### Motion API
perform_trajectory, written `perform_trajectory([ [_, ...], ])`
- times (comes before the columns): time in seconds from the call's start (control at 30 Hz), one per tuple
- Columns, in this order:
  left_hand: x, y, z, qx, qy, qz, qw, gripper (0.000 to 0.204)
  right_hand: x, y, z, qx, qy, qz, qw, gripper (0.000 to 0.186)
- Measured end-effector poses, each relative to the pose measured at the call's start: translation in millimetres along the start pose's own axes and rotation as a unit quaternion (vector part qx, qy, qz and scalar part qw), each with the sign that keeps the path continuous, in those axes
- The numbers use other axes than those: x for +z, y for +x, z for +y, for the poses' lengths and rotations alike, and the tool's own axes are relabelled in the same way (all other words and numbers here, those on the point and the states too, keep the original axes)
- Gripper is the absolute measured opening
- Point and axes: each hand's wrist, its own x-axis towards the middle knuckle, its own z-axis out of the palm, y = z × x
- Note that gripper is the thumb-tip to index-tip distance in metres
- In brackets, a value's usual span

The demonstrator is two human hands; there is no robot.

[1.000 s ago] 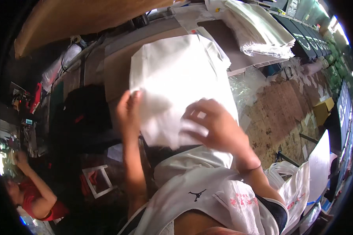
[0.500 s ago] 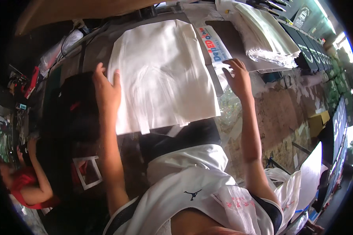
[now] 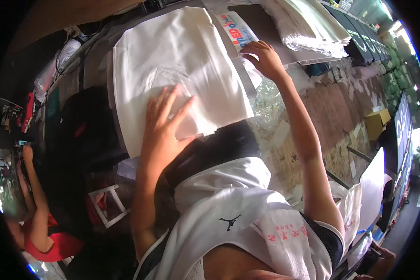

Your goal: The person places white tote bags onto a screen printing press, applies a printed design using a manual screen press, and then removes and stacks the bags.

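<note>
A white fabric bag (image 3: 172,51) lies flat in front of me, with faint arched strap creases near its lower edge. My left hand (image 3: 165,119) rests on its near part, fingers spread flat. To the right, a white piece printed in red and blue (image 3: 236,30) sits beside the bag's upper right edge. Over the lower end of that piece is my right hand (image 3: 264,58), fingers bent and thumb apart; I see nothing gripped in it. Under the bag, a grey board (image 3: 243,77) shows along its right side.
A thick stack of white bags (image 3: 308,23) in clear plastic stands at the far right. Crumpled clear plastic (image 3: 268,100) lies near my right forearm. A yellow box (image 3: 377,122) is further right. At left, a co-worker's arm (image 3: 38,196) and a small white frame (image 3: 109,205) appear.
My left hand has moved from the bag's left edge onto its near part. My right hand has shifted up and left. The bag sits higher and further left in view.
</note>
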Motion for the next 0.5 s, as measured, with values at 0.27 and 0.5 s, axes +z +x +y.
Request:
perform_trajectory([
  [0.27, 6.2, 24.6, -29.6, 0.012, 0.046, 0.024, 0.999, 0.103, 6.1, 6.6, 22.2, 0.209, -0.029, 0.141, 0.967, 0.043],
  [0.5, 5.3, 29.0, -38.6, 0.033, 0.055, 0.032, 0.997, 0.107, 28.4, 3.8, 82.0, 0.334, 0.173, 0.115, 0.919, 0.037],
])
